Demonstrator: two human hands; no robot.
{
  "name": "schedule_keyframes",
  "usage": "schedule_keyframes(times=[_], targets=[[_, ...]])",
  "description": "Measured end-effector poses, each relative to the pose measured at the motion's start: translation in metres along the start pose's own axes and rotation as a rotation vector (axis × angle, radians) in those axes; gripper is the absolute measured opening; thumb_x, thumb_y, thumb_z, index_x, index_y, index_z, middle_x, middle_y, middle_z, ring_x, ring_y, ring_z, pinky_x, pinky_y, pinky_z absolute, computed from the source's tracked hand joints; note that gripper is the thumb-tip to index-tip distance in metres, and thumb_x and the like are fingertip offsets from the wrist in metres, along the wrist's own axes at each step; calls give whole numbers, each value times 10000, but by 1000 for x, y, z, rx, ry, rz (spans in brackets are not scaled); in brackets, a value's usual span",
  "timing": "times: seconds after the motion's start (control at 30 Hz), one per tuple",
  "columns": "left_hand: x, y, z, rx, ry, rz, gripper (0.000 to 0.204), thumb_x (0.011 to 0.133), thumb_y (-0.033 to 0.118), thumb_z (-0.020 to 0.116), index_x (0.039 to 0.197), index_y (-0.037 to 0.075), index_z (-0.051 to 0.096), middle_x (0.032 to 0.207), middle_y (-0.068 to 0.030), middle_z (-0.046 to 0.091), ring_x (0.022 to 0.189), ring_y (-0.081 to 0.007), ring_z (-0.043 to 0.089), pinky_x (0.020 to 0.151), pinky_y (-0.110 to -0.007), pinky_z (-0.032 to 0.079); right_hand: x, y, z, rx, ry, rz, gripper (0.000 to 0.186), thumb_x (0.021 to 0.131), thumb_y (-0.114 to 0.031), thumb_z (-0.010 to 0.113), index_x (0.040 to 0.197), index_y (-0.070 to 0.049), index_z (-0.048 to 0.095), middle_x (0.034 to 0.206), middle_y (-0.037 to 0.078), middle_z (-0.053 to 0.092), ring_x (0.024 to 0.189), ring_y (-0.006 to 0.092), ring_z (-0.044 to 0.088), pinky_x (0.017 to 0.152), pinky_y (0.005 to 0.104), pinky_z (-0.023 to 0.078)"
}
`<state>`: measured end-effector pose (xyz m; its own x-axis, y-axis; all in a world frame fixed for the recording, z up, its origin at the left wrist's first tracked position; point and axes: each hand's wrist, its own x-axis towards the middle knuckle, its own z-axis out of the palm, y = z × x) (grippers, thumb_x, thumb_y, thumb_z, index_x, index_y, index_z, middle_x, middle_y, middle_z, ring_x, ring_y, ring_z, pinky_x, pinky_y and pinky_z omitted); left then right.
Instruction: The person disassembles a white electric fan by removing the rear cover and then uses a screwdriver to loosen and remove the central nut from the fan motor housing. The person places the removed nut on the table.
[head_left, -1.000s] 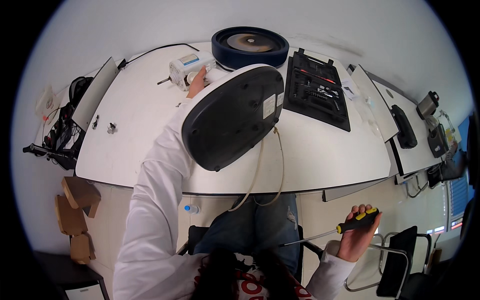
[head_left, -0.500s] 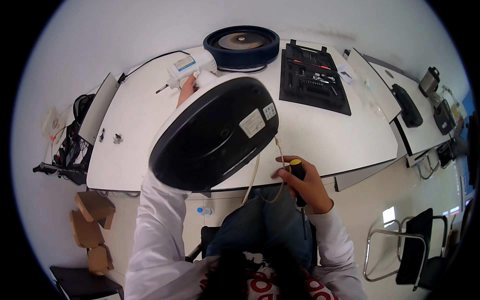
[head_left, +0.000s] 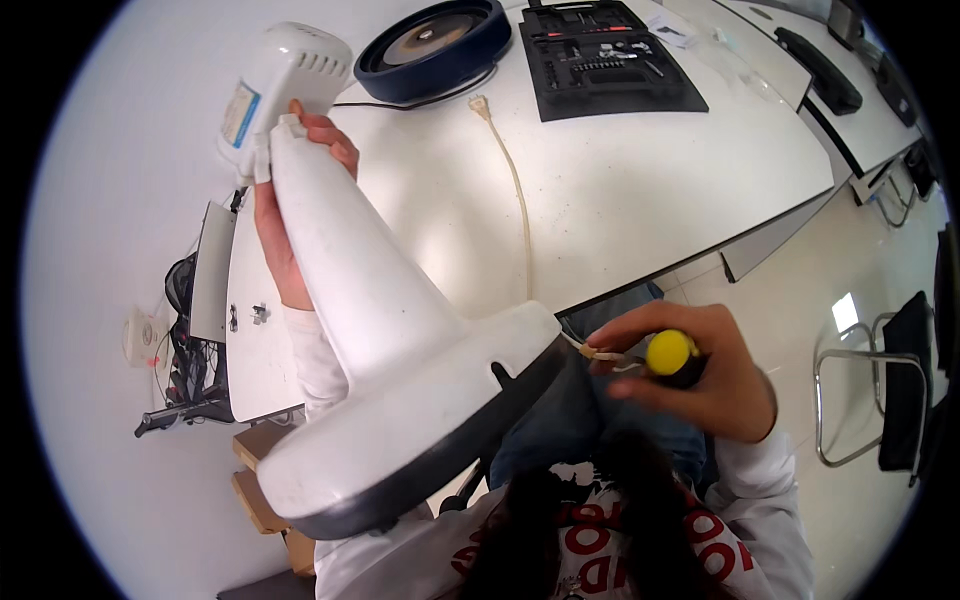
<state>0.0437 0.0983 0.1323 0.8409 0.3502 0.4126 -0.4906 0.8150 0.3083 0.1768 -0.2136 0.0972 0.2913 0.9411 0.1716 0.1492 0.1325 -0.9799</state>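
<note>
My left hand (head_left: 280,235) grips the neck of a white appliance body (head_left: 380,310), a motor housing (head_left: 280,95) at its upper end and a dark-bottomed oval base (head_left: 420,470) low and tilted. At the base's right end, my right hand (head_left: 715,375) holds a screwdriver (head_left: 670,352), yellow handle end upward, with fingertips at the pale cord (head_left: 590,350) where it leaves the base. The cord's plug (head_left: 478,106) lies on the white table (head_left: 650,190). The screwdriver's tip is hidden.
A dark blue round ring-shaped appliance (head_left: 432,45) and an open black tool case (head_left: 610,70) stand at the back. A chair (head_left: 900,390) is at the right. Tangled equipment (head_left: 185,340) and cardboard boxes (head_left: 262,490) are at the left, with small parts (head_left: 258,312) on the table's left.
The appliance has turned from showing its black underside to showing its white side, base lower. My right hand has risen with the screwdriver to the cord at the base.
</note>
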Motion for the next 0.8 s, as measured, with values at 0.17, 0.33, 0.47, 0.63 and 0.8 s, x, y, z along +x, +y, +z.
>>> schedule_keyframes(times=[0.17,0.33,0.47,0.63,0.8], targets=[[0,10,-9,-49,-85,-63,469,898,127,516,1350,61,412,1135,-56,482,1039,-167,445,954,-312,410,-4,11,26,-221,232,-91,253,758,-101,748,977,-48,634,907,109,664,804,226,669,716,271,517],[-18,-2,17,-58,36,-114,355,920,153,470,1268,127,532,991,32,529,977,-103,465,913,-261,427,-12,9,27,-173,136,-108,197,758,-89,743,924,-42,647,818,91,628,709,219,638,629,274,500],[-32,-11,26,-29,22,-84,330,954,191,403,1246,122,541,983,24,517,975,-102,469,924,-271,428,-17,13,29,-145,188,-163,175,742,-57,745,893,-38,659,807,94,614,689,210,625,613,268,490],[-41,-15,30,-35,16,2,353,954,199,416,1288,106,483,990,2,502,987,-119,473,945,-302,433,-16,17,35,-208,273,-326,208,711,-39,762,892,-33,659,802,85,611,659,205,625,570,264,483],[-45,-14,18,-78,-116,89,457,901,161,424,1336,35,357,1016,-80,465,1008,-216,465,949,-407,443,-12,15,36,-233,244,-384,209,696,-38,761,877,-41,656,792,81,601,651,215,625,554,264,487]])
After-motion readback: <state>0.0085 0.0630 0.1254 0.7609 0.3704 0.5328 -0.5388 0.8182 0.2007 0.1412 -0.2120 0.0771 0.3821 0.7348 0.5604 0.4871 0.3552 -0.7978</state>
